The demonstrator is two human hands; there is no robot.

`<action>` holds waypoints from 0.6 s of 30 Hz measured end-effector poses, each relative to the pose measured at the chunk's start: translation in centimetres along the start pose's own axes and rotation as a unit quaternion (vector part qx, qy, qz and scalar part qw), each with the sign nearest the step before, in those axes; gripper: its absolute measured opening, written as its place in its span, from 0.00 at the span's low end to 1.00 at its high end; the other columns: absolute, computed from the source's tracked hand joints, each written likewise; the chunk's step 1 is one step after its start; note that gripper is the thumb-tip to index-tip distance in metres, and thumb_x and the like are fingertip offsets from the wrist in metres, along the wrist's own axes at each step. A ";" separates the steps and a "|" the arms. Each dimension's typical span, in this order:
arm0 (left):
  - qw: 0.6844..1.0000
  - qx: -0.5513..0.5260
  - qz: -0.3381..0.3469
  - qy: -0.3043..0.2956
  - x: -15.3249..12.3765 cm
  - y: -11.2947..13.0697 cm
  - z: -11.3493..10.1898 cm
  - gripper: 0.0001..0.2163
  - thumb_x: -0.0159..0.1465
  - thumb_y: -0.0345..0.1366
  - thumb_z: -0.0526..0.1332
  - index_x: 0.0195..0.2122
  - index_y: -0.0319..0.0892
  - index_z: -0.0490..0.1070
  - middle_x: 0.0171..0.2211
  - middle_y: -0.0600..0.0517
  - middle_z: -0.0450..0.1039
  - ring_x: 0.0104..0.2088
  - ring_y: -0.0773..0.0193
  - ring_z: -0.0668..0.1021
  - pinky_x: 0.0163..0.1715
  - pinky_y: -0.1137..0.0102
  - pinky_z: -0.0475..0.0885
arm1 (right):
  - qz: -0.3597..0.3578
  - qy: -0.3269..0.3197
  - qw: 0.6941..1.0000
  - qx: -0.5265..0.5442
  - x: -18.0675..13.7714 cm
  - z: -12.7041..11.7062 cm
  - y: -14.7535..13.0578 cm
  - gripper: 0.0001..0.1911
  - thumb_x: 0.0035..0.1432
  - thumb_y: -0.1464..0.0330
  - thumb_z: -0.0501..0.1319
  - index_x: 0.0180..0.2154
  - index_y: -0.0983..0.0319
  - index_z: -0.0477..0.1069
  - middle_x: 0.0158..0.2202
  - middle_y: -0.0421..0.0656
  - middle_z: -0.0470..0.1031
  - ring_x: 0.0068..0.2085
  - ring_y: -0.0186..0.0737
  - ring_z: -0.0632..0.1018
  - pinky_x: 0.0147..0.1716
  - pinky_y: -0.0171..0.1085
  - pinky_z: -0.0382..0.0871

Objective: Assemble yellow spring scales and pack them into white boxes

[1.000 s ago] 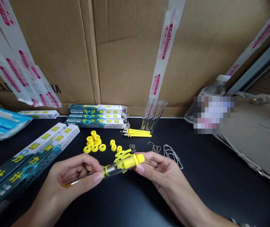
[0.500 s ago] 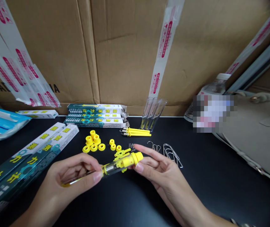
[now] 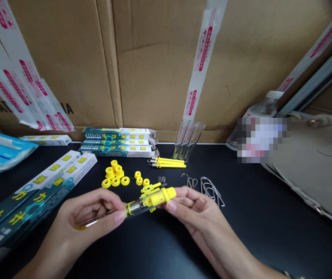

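Both my hands hold one clear tube [image 3: 136, 207] with a yellow cap [image 3: 160, 197] on its right end. My left hand [image 3: 87, 221] is closed round the tube's thin left part, thumb and fingers pinching it. My right hand [image 3: 196, 211] grips the yellow cap end between thumb and curled fingers. Just behind the tube lie small yellow rings and caps [image 3: 116, 174], a yellow clip piece [image 3: 151, 188], little metal springs [image 3: 162, 180] and bent wire hooks [image 3: 210, 190] on the black table [image 3: 258, 224].
Long printed boxes [image 3: 35, 193] lie at the left, more are stacked [image 3: 119, 141] at the back. Yellow rods [image 3: 168, 162] and clear tubes [image 3: 189, 141] lean near the cardboard wall [image 3: 154, 66]. A plastic bottle [image 3: 263, 112] and a beige bag [image 3: 313, 166] sit at the right.
My right index finger, stretched out half a second ago, has curled back onto the yellow cap. The tube and my left hand have hardly moved.
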State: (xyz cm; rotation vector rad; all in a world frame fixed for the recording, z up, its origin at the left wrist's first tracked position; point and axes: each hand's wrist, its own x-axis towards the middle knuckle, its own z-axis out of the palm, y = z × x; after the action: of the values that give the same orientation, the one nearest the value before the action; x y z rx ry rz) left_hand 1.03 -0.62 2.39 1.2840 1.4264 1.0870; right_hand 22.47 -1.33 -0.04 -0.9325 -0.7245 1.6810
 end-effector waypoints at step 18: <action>0.998 0.037 0.040 -0.032 0.3 0.1 -0.5 0.09 0.50 0.43 0.71 0.22 0.44 0.76 0.21 0.54 0.73 0.21 0.66 0.71 0.18 0.77 0.65 | -0.017 0.003 1.000 0.000 0.1 0.1 -0.1 0.14 0.43 0.71 0.78 0.25 0.60 0.73 0.30 0.36 0.80 0.38 0.33 0.81 0.43 0.28 0.72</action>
State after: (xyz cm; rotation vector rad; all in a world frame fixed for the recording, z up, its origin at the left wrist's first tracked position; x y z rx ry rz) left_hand 0.58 -0.37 2.55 1.4273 1.3884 1.0438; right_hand 22.40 -1.25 0.04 -0.9195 -0.7323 1.6491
